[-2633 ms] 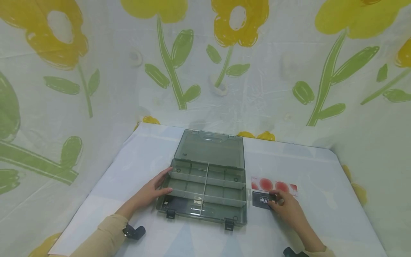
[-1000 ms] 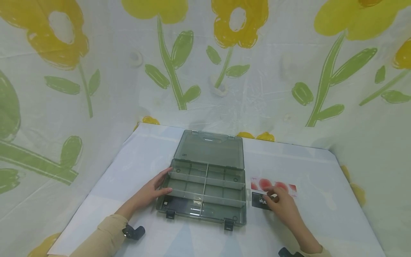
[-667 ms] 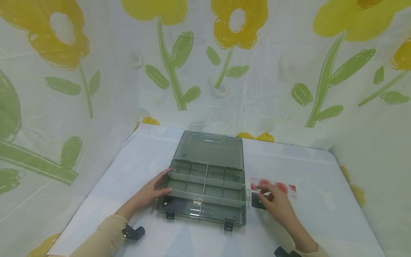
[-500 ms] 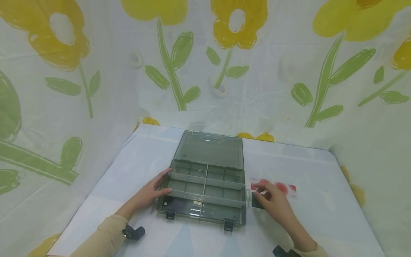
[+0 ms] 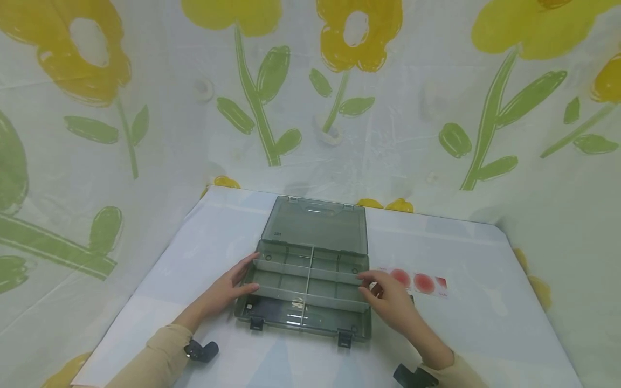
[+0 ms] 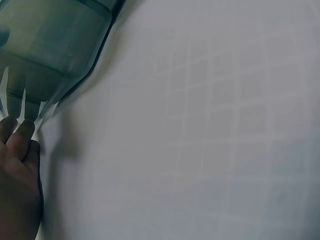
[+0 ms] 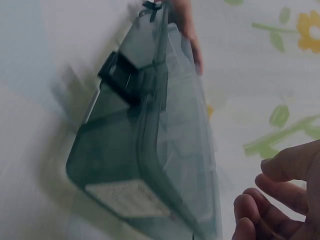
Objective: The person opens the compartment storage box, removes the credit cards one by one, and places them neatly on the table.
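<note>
A smoky-green clear plastic organizer box (image 5: 315, 323) sits mid-table, lid (image 5: 315, 223) folded back, with pale dividers (image 5: 315, 271) across its tray. My left hand (image 5: 225, 293) rests against the left wall, thumb and index tips over the rim; in the left wrist view its fingers (image 6: 22, 135) meet the box. Inside the front left compartment lies a dark card (image 5: 269, 310) with a small white square. My right hand (image 5: 390, 299) is at the right wall, thumb and index apart near a divider's end. In the right wrist view its loosely bent fingers (image 7: 272, 220) show nothing between them.
Right of the box, a red-and-white card strip (image 5: 427, 284) lies on the table, partly behind the right hand. Only a sliver of a dark card (image 5: 412, 298) shows behind that hand. Two black latches (image 5: 257, 323) stick out from the box front. A flowered curtain (image 5: 402, 134) surrounds the table.
My right hand has lifted off the dark VIP card and moved left to the box's right wall, now covering most of that card. The left hand and box stay put.
</note>
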Motion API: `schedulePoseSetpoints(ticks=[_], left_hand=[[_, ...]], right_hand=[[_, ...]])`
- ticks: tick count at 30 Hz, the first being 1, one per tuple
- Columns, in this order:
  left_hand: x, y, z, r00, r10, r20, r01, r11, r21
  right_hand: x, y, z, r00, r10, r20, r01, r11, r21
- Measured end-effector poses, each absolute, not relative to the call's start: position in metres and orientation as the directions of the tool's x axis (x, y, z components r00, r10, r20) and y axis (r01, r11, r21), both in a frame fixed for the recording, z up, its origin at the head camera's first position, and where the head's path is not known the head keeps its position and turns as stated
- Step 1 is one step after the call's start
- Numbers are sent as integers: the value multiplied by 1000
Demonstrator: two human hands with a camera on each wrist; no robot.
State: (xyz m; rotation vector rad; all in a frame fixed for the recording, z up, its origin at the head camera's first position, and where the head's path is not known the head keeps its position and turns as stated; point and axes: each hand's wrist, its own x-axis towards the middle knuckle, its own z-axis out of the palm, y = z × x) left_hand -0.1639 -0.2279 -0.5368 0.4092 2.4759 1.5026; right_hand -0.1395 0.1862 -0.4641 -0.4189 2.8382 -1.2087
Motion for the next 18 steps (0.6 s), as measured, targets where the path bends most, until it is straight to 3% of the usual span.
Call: schedulePoseSetpoints(ticks=[18], left_hand=[[-164,-228,-536,-935,352,-39,129,442,888]], right_hand=[[-141,114,-464,-861,-489,141,-434,559,-706]])
